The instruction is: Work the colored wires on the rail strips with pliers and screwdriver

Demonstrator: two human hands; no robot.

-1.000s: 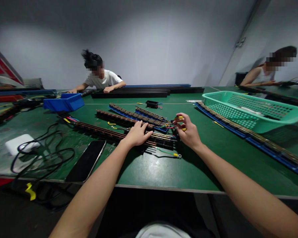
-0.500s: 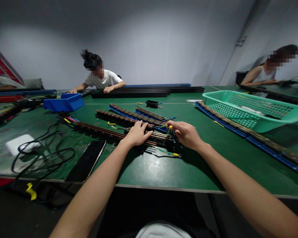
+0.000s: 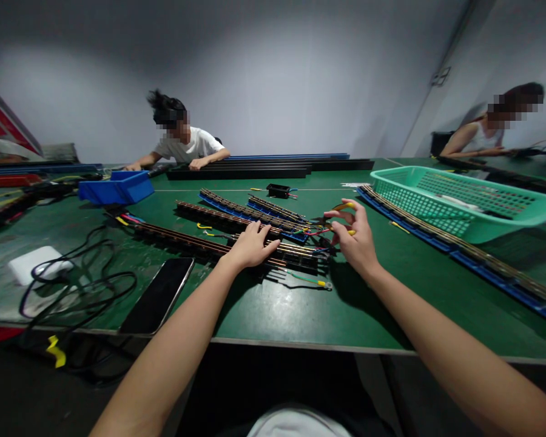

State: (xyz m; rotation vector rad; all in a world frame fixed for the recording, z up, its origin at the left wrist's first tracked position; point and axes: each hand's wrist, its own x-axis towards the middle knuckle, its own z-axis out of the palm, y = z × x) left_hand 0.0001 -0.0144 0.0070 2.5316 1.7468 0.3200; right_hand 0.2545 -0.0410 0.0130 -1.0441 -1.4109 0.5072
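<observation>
My left hand lies with spread fingers across a dark strip with copper-coloured rails, pressing on its right part. In my right hand is a pair of yellow-handled pliers, its handles spread apart between thumb and fingers. The dark jaws point left towards thin coloured wires at the strips' right ends; whether they touch a wire I cannot tell. A green wire with a yellow sleeve and ring terminal rests on the table in front. Behind my left hand are blue-based strips.
To the right stand a green basket and a long blue-based strip. At left are a phone, a white charger with tangled cable, and a blue bin. A small black box sits behind. Co-workers sit across the table.
My right hand has lifted and shifted slightly right, and its fingers have spread the handles of the pliers. My left hand stays in place on the strip.
</observation>
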